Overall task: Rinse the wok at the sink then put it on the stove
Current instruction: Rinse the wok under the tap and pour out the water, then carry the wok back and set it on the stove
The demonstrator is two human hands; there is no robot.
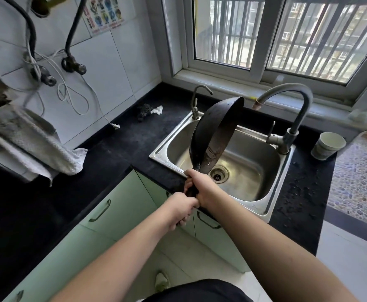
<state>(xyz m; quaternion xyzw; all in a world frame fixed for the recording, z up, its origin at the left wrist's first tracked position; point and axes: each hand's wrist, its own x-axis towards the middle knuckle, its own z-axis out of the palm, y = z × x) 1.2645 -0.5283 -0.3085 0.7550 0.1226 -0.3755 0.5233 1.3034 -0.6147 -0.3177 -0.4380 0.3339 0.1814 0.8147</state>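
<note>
A black wok [208, 129] hangs tipped on its side over the steel sink [265, 205], its rim nearly vertical and its inside facing right. Both hands grip its dark handle at the sink's front edge. My right hand [201, 186] holds the handle closer to the wok. My left hand [182, 209] holds the handle's end, just below. The grey tall faucet [295, 110] arches behind the wok, its spout just right of the wok's top rim. No water is seen running. The stove is out of view.
A small second tap [196, 101] stands at the sink's back left. A paper cup [328, 146] sits on the black counter [123, 138] to the right. A grey towel [32, 140] drapes at left. Scrub wad and tissue [149, 110] lie near the wall. Green cabinets below.
</note>
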